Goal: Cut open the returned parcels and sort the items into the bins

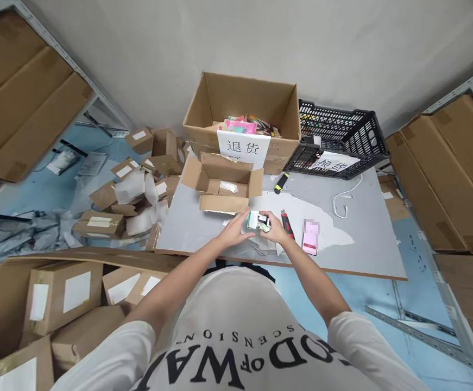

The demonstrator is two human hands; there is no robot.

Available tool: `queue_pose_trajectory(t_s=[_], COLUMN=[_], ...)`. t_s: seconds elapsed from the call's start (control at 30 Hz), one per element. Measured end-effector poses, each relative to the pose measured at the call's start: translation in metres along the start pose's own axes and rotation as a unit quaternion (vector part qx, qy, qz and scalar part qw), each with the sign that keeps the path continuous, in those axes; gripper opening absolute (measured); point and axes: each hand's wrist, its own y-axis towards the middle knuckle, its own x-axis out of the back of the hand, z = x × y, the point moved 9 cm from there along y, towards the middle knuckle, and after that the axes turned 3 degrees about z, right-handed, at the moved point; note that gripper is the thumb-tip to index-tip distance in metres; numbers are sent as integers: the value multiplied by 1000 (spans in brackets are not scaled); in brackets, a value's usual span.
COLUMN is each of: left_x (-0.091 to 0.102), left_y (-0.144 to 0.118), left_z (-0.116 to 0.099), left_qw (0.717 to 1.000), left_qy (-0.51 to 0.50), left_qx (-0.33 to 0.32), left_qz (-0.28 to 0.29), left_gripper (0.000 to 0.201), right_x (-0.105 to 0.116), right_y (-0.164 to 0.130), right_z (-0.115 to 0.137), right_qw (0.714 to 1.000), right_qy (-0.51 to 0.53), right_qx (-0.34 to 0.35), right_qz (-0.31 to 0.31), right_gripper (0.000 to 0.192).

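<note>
Close to the table's front edge, my left hand (235, 229) grips a small white-and-green box (253, 219) by its left side. My right hand (275, 228) is closed at the box's right end on a small black-and-white item (264, 220), too small to name. Whether that item is partly inside the box I cannot tell. Just beyond my hands stands an open cardboard box (224, 203) with a white packet (228, 187) in it. A red-and-black utility knife (287, 224) lies right of my right hand, and a phone with a pink screen (310, 239) lies farther right.
At the back stands a large carton (203, 133) of colourful packages, beside a black plastic crate (366, 136). A yellow-and-black cutter (281, 183) and white cable (342, 195) lie on the grey table (374, 228). Parcels (100, 222) crowd the floor at left; shelves of cartons flank both sides.
</note>
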Motion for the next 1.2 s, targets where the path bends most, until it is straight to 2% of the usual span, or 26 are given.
queue_pose_trajectory(t_s=[0.23, 0.4, 0.43, 0.57, 0.7, 0.83, 1.03, 1.13, 1.2], left_x=[-7, -2, 0, 7, 8, 17, 19, 15, 12], left_y=[22, 20, 19, 17, 21, 27, 22, 16, 13], left_z=[-6, -13, -14, -21, -38, -41, -30, -22, -18], left_qw=[1000, 999, 999, 996, 983, 968, 962, 967, 970], left_qy=[9, 38, 44, 87, 184, 249, 261, 242, 228], left_qx=[29, 26, 26, 21, -26, 8, 61, 68, 74], left_qz=[2, -3, -7, -19, 12, 20, 43, 40, 36], left_gripper=[54, 52, 51, 45, 35, 32, 50, 59, 61], right_x=[2, 16, 19, 24, 19, 23, 30, 24, 21], right_y=[-2, -12, -15, -18, -4, 10, 13, 8, 5], right_z=[0, 15, 22, 51, 65, 67, 48, 32, 29], right_qw=[999, 998, 996, 978, 940, 914, 902, 906, 909], right_qy=[3, -54, -77, -206, -334, -394, -405, -381, -373], right_qx=[41, 40, 37, 25, 4, -20, -74, -99, -100], right_qz=[32, 12, 3, 8, 66, 94, 127, 157, 160], right_gripper=[70, 84, 78, 33, 25, 19, 70, 82, 82])
